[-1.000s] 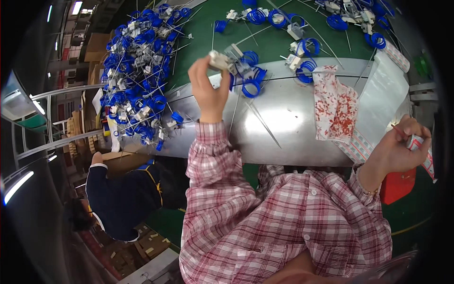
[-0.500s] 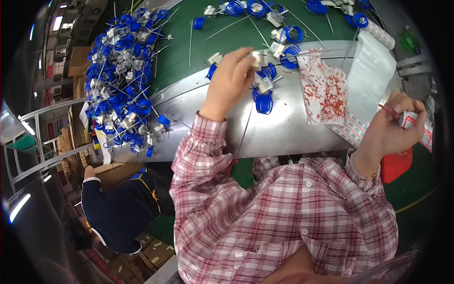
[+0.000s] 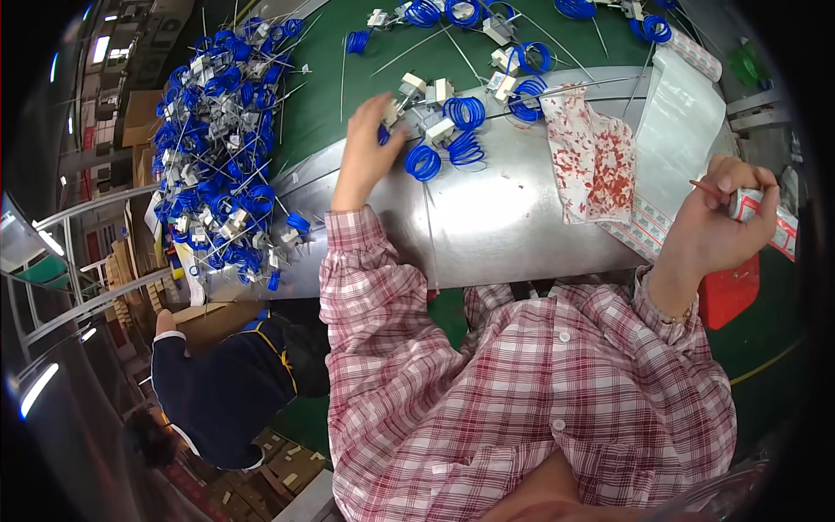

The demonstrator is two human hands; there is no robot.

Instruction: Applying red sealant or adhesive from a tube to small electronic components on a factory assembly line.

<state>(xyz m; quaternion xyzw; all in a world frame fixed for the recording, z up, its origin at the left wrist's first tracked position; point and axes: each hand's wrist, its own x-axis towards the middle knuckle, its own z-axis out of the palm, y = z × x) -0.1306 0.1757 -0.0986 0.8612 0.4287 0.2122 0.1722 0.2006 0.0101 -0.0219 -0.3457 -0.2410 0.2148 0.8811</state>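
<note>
Desk (image 3: 487, 217), green top with a metal edge, carries a big heap of blue coil parts (image 3: 217, 165) at its far left. Left hand (image 3: 365, 148) reaches over the edge, fingers spread, touching a blue coil part (image 3: 424, 162); pick-up step, closing on it comes next, I judge. Right hand (image 3: 718, 222), off the desk's right end, grips a small sticker roll (image 3: 746, 204). No containers seen.

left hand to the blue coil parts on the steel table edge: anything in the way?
Nothing visible. The left hand already rests among the blue wire coils with white connector blocks on the shiny steel table. The right hand holds a small red-and-white roll off to the side.
</note>
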